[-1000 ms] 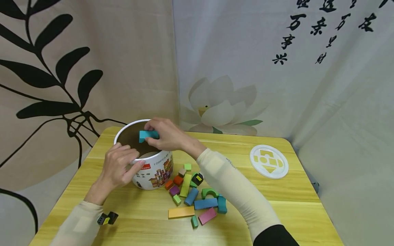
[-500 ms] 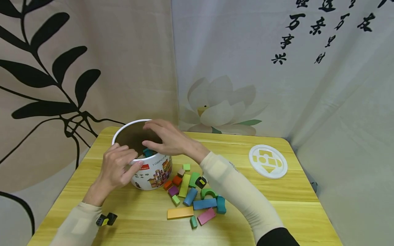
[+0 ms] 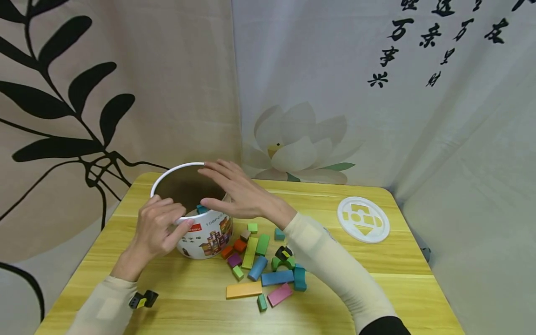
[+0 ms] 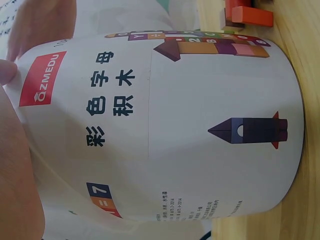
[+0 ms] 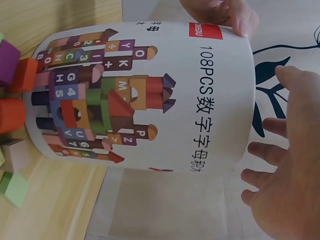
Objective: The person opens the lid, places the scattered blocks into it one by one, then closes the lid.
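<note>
A white printed bucket (image 3: 205, 237) of building blocks stands on the table, its mouth tilted into view. My left hand (image 3: 161, 228) grips its near rim, thumb outside and fingers over the edge. Inside, a teal block (image 3: 202, 209) shows just past the rim. My right hand (image 3: 247, 190) hovers at the right side of the mouth, fingers extended and holding nothing; the right wrist view shows the right hand (image 5: 295, 160) with fingers spread beside the rim. Much of the bucket's inside is hidden.
Right of the bucket lie loose blocks on the wooden table (image 3: 188, 298): a yellow-orange plank (image 3: 244, 291), a pink block (image 3: 279, 295), a blue block (image 3: 278, 278), a green arch (image 3: 290, 263) and several more. A white lid with shaped cut-outs (image 3: 363, 236) lies farther right. Curtains hang behind.
My right hand has let go of a teal block inside the bucket and drawn back to the right, fingers opening. Another teal block beside my right sleeve has come into view. My left hand stays put.
</note>
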